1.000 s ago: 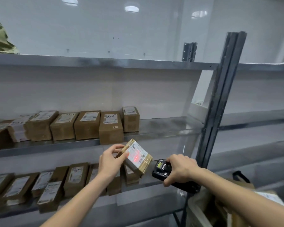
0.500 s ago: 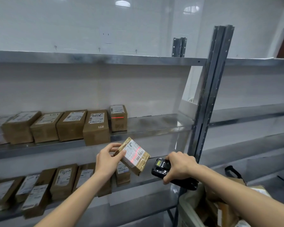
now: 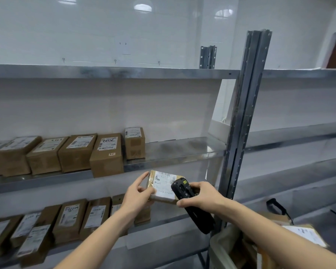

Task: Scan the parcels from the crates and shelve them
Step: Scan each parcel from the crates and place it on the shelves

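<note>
My left hand (image 3: 137,195) grips a small brown parcel (image 3: 162,186) with a white label, held just below the middle shelf's front edge (image 3: 175,162). My right hand (image 3: 203,197) grips a black handheld scanner (image 3: 190,204), whose head overlaps the parcel's right side. A row of brown parcels (image 3: 76,152) stands on the middle shelf to the left. Several more labelled parcels (image 3: 70,218) lean on the lower shelf behind my left forearm.
A grey steel upright (image 3: 242,123) stands right of my hands. The middle shelf has bare metal right of the last small box (image 3: 134,142). A sack with parcels (image 3: 260,247) sits at the lower right. The top shelf (image 3: 113,71) runs overhead.
The scanner has moved left and up against the parcel, and the red scan line is gone. The parcel has tilted flatter and risen toward the middle shelf.
</note>
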`<state>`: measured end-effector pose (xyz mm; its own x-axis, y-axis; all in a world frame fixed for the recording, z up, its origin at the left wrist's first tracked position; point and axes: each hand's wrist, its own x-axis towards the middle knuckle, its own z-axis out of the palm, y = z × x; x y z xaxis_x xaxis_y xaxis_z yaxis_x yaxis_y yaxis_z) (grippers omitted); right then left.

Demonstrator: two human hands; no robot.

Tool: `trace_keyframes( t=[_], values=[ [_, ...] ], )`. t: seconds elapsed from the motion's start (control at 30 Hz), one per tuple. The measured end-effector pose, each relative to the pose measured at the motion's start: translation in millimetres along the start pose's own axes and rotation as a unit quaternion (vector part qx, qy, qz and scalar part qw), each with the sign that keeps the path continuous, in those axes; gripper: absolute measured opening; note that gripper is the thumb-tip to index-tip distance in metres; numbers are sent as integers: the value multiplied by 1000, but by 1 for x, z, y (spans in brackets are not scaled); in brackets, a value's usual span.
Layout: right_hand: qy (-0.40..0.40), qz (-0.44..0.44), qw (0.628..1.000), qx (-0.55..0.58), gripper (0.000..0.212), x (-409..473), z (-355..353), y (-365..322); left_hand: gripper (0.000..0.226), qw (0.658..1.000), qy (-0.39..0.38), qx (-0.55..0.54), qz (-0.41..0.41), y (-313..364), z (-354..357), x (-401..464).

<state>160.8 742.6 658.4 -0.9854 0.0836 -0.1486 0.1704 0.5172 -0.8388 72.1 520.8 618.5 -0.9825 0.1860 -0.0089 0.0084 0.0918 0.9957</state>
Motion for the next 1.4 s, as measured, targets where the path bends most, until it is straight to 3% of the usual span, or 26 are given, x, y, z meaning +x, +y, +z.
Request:
trace_keyframes(
  t=[0.13,0.3,0.57,0.63,0.8,0.9,1.03,1.4],
  values=[
    [5,-2,1000,-2,43,4,-14,13,56,999,-32,27,-1,-5,8,0],
    [-1,5,1000,-28,48,17,-19,37,34,999,-27,-24,-24,-18,24,0],
    [-3,26,999,-41,62,81,-8,79,49,990,-91,-41,-95,-76,33,39],
    [17,27,999,-33,69,103,4,91,44,990,-62,-52,-113,-99,34,56],
    [20,40,999,12,60,154,44,128,51,988,39,-61,-134,-156,50,99],
    [9,50,998,40,68,187,72,160,57,983,57,-87,-153,-190,62,122],
    [-1,53,996,65,46,224,100,195,41,982,72,-96,-147,-232,73,148],
    [-49,32,997,54,54,335,134,282,29,990,95,-2,-108,-333,98,214]
  ],
)
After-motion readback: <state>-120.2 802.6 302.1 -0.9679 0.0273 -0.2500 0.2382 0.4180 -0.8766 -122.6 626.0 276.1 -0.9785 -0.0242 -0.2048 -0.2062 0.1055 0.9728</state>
